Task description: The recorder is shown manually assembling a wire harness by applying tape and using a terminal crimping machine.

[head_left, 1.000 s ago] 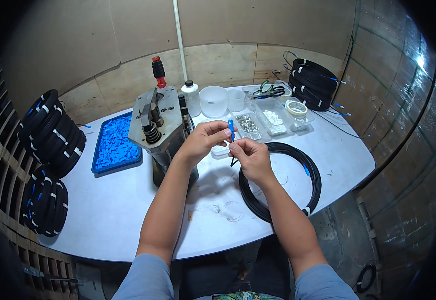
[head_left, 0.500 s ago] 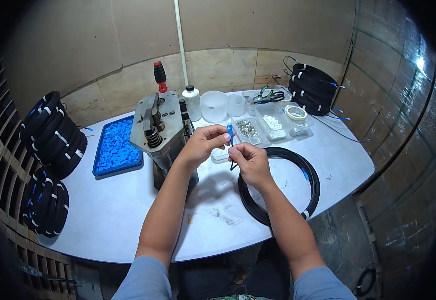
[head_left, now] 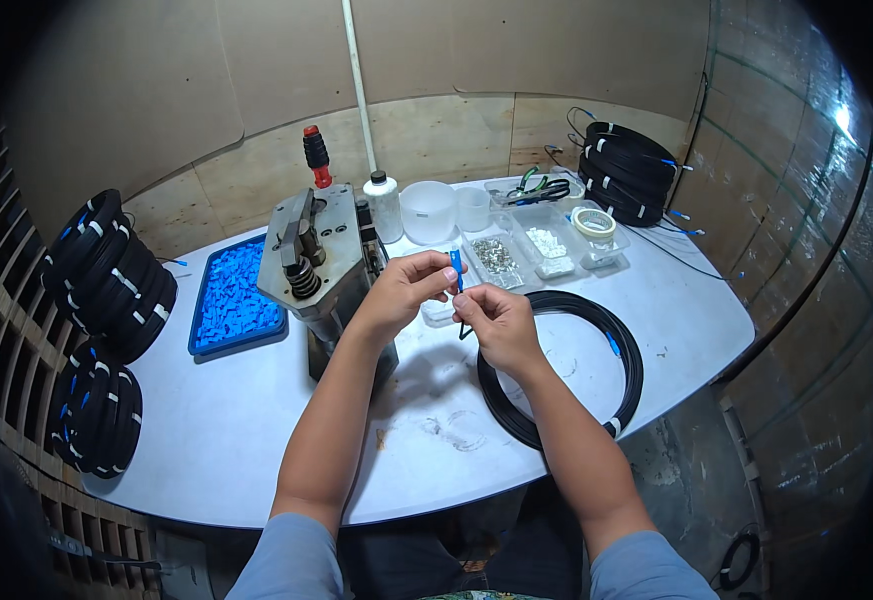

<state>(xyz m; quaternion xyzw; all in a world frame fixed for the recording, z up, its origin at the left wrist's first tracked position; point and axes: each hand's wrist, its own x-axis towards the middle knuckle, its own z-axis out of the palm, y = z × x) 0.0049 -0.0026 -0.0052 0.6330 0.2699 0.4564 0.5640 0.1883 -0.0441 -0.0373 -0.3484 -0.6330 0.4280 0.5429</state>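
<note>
Over the middle of the table, my left hand (head_left: 407,295) pinches a small blue cable connector (head_left: 457,260) between thumb and fingers. Just below it, my right hand (head_left: 504,328) is closed on the connector's lower end where the black cable (head_left: 465,331) comes out. The connector stands nearly upright; my fingertips hide part of it. Under my right forearm lies a coil of black cable (head_left: 633,375) with a white tie and another blue end on its inner side. A metal press (head_left: 332,250) with a red-and-black handle stands left of my left hand.
A blue tray (head_left: 195,340) full of small blue pieces lies at left. Banded black cable coils (head_left: 117,275) are stacked at the left edge, others (head_left: 622,175) at back right. Behind my hands are a bottle (head_left: 385,208), a white tub (head_left: 429,212), clear bins of small parts, tape (head_left: 594,224) and scissors (head_left: 547,193).
Both hands keep the connector and cable in almost the same place. More of the blue connector's face shows above my left fingertips. The whole view has shifted slightly.
</note>
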